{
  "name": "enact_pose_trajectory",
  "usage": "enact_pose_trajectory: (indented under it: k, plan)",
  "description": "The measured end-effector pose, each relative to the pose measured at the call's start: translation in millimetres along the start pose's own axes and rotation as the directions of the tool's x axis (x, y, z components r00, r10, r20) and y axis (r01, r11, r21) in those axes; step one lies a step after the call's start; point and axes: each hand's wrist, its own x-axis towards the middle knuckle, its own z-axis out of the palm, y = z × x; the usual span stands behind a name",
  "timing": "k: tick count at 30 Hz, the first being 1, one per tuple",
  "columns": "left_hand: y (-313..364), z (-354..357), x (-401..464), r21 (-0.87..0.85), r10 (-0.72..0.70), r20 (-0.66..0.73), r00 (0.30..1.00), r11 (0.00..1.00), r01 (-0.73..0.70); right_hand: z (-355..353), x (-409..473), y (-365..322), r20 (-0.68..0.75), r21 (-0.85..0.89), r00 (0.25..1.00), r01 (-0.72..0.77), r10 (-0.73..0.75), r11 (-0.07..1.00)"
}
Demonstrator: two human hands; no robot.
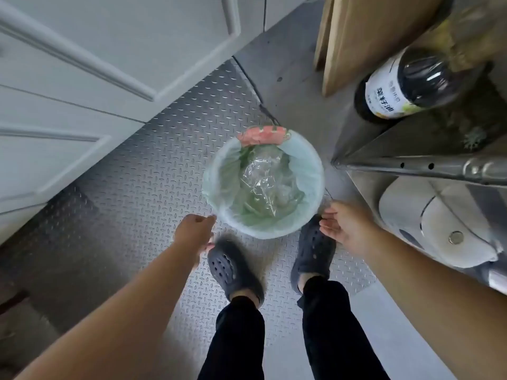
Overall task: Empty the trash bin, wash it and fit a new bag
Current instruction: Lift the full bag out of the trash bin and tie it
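Observation:
A small round trash bin (312,171) stands on the metal floor, just ahead of my feet. A pale green bag (219,185) lines it and folds over the rim. Crumpled clear plastic (263,176) and other scraps lie inside, and a pink piece (260,135) hangs at the far rim. My left hand (193,231) is at the bin's near left rim, its fingers blurred and close to the bag's edge. My right hand (343,223) hovers beside the near right rim, palm turned inward, fingers relaxed, holding nothing.
White cabinet doors (82,78) fill the left side. A steel shelf (411,163) on the right carries a dark bottle (408,83); a white appliance (439,226) sits beneath it. Cardboard (356,37) leans at the back. My grey clogs (233,267) stand on checker-plate flooring (137,187).

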Motion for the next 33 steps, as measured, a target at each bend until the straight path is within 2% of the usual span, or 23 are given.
enact_pose_trajectory:
  k: [2, 5, 7, 9, 13, 18, 22, 26, 30, 33]
  plan:
    - [1, 12, 23, -0.148, -0.062, -0.031, 0.998, 0.987, 0.057, 9, 18, 1, 0.095, 0.105, 0.995, -0.040, 0.030, 0.994]
    - [0, 29, 55, -0.422, -0.134, 0.060, 0.989, 0.895, 0.147, 20, 42, 6, 0.271, 0.242, 0.962, -0.081, 0.013, 0.967]
    - [-5, 35, 68, -0.490, -0.142, 0.104, 0.984, 0.854, 0.175, 27, 51, 9, 0.396, 0.382, 0.917, -0.116, -0.049, 0.917]
    - [-8, 38, 75, -0.509, -0.123, 0.171, 0.977, 0.838, 0.195, 36, 58, 9, 0.494, 0.498, 0.853, -0.117, -0.170, 0.860]
    - [-11, 43, 79, -0.560, -0.132, 0.266, 0.955, 0.785, 0.264, 43, 69, 12, 0.517, 0.588, 0.827, -0.156, -0.221, 0.794]
    - [-12, 45, 72, -0.679, -0.157, 0.336, 0.929, 0.643, 0.354, 31, 69, 20, 0.410, 0.563, 0.896, -0.104, -0.168, 0.820]
    - [-18, 52, 58, -0.675, -0.157, 0.344, 0.926, 0.645, 0.360, 23, 62, 20, 0.287, 0.548, 0.948, -0.047, -0.135, 0.835]
    - [-27, 60, 45, -0.708, -0.192, 0.285, 0.939, 0.618, 0.341, 18, 47, 23, 0.201, 0.448, 0.969, 0.037, -0.141, 0.893]
    - [-30, 72, 30, -0.659, -0.314, 0.125, 0.941, 0.682, 0.315, 17, 38, 24, -0.033, 0.293, 0.990, 0.139, -0.136, 0.946]
    - [-31, 77, 18, -0.592, -0.274, 0.037, 0.961, 0.769, 0.242, 18, 27, 23, -0.161, 0.174, 0.966, 0.230, -0.203, 0.957]
